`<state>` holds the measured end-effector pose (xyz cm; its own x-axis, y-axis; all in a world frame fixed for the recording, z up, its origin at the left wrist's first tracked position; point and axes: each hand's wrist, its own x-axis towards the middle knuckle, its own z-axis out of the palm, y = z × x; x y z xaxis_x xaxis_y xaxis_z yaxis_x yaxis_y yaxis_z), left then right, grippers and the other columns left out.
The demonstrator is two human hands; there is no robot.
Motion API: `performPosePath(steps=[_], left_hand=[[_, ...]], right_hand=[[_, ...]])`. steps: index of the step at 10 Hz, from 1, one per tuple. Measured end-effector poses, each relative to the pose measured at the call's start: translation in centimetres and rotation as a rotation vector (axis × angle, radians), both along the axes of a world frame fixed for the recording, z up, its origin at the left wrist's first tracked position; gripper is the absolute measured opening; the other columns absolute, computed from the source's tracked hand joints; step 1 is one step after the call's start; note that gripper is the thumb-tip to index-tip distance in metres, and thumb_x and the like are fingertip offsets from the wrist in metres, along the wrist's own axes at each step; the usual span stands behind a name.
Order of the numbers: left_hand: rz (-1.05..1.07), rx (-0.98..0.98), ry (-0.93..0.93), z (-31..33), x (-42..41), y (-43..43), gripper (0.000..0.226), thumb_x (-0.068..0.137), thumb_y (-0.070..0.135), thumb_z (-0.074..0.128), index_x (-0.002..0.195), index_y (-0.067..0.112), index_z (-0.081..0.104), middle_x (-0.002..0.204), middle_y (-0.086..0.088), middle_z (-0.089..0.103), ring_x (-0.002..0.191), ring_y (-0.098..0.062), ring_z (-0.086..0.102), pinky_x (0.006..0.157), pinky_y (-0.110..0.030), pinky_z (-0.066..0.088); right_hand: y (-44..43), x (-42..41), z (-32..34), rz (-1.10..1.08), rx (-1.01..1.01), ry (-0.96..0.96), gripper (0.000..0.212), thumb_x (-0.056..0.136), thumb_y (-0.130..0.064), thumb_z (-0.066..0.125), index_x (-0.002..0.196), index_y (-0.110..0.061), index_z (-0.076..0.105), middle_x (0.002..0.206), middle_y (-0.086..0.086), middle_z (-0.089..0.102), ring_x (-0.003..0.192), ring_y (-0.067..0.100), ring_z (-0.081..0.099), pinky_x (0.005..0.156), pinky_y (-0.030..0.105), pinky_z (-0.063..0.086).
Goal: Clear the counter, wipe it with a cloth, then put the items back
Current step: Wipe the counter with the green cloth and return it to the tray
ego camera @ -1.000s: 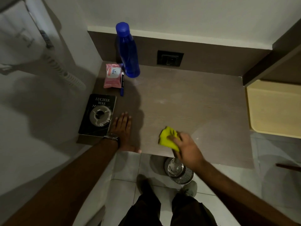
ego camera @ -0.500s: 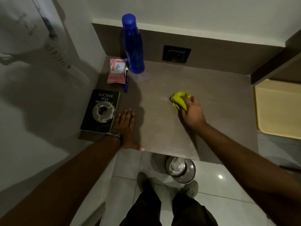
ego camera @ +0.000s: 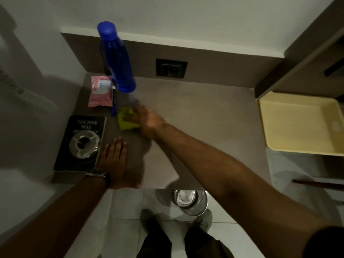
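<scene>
My right hand (ego camera: 148,121) presses a yellow cloth (ego camera: 125,120) onto the brown counter (ego camera: 201,123), just right of a blue pen (ego camera: 113,103). My left hand (ego camera: 115,161) lies flat and open on the counter near its front edge, a watch on the wrist. A tall blue bottle (ego camera: 117,58) stands at the back left. A pink wipes packet (ego camera: 100,91) lies beside it. A black book (ego camera: 80,142) lies at the left edge with a glass ashtray (ego camera: 83,144) on top.
A yellow tray (ego camera: 301,123) sits on a lower surface to the right. A dark wall socket (ego camera: 171,67) is in the back panel. A metal mesh bin (ego camera: 191,202) stands on the tiled floor below the counter's front edge, by my feet.
My right hand has swept the cloth from the front edge up across the middle and then left, ending beside the pen. My left hand has stayed flat in place.
</scene>
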<state>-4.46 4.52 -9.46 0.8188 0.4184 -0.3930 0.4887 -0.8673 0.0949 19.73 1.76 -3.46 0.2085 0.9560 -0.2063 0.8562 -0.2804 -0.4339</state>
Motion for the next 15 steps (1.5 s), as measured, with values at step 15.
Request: performPosePath(steps=[15], left_hand=[[0.006, -0.052, 0.100, 2.9, 0.8, -0.9, 0.171, 0.043, 0.116, 0.025, 0.157, -0.012, 0.024, 0.167, -0.034, 0.014, 0.155, -0.051, 0.017, 0.126, -0.064, 0.014]], right_hand=[[-35.2, -2.3, -3.1, -0.481, 0.131, 0.063, 0.058, 0.092, -0.027, 0.073, 0.140, -0.050, 0.052, 0.136, 0.009, 0.056, 0.109, 0.030, 0.068, 0.085, 0.041, 0.061]])
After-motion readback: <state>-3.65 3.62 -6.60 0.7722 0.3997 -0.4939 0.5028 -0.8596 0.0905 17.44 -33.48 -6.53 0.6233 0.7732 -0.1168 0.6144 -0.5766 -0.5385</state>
